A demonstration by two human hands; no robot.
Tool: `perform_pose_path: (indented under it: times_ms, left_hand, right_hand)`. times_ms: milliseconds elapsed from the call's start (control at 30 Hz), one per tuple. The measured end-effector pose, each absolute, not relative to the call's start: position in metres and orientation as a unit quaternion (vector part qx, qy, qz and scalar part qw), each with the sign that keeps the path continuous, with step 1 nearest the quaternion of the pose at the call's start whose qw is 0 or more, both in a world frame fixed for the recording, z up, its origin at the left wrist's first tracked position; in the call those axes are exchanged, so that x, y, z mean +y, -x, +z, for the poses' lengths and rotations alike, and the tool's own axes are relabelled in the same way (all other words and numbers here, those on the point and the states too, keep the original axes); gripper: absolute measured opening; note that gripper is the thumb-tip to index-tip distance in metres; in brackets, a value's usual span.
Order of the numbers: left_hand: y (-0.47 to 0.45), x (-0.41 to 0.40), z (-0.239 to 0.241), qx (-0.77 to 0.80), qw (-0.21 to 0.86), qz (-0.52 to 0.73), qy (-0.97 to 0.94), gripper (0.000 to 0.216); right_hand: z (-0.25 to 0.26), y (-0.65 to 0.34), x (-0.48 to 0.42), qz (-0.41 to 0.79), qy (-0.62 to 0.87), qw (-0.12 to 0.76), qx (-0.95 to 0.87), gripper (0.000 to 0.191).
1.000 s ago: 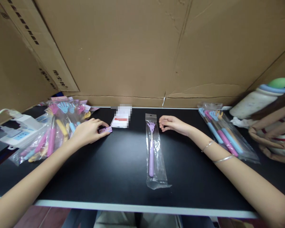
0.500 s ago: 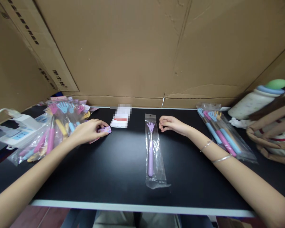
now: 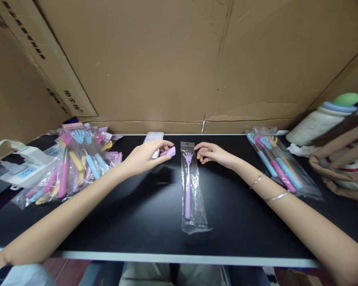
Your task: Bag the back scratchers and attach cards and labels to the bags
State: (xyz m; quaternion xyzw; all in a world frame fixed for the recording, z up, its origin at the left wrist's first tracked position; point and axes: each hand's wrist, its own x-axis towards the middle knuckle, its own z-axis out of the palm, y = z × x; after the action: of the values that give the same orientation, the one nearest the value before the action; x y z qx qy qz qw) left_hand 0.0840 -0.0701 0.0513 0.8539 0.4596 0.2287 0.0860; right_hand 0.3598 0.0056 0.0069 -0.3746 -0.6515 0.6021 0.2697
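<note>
The left hand (image 3: pixel 143 157) pinches a small pink printed card (image 3: pixel 168 151) just left of the clear-bagged purple hand-shaped back scratcher (image 3: pixel 188 186), whose top the loosely curled, empty right hand (image 3: pixel 213 153) steadies.

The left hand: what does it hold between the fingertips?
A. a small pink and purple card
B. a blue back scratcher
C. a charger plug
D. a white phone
A: the left hand pinches a small pink and purple card just left of the bagged purple back scratcher; the phone lies behind it.
</note>
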Motion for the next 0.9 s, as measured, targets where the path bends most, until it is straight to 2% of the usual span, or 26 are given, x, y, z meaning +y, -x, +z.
perform_pose_path:
  times_ms: [167,300,400,500,667,900]
  left_hand:
    - [-0.13,-0.038,0.037,0.365,0.115,0.285,-0.879,0.038]
    - [-0.155,-0.024,0.02,0.322,0.154,0.35,-0.866,0.037]
    - [-0.164,-0.019,0.011,0.3,0.193,0.427,-0.831,0.037]
    - [-0.165,-0.015,0.006,0.301,0.25,0.471,-0.79,0.037]
    - [-0.159,-0.016,0.001,0.31,0.304,0.486,-0.758,0.039]
    - [-0.159,-0.018,-0.004,0.3,0.291,0.483,-0.77,0.04]
  right_hand:
    - [0.005,-0.359,0.005,0.592,0.374,0.277,-0.658,0.027]
    - [0.007,-0.36,0.002,0.579,0.335,0.276,-0.69,0.038]
    - [0.007,-0.359,0.0,0.565,0.318,0.285,-0.706,0.047]
    - [0.005,-0.352,-0.004,0.553,0.325,0.315,-0.7,0.047]
    - [-0.001,-0.337,-0.008,0.536,0.337,0.367,-0.681,0.045]
    - [-0.008,-0.332,-0.005,0.526,0.348,0.399,-0.665,0.054]
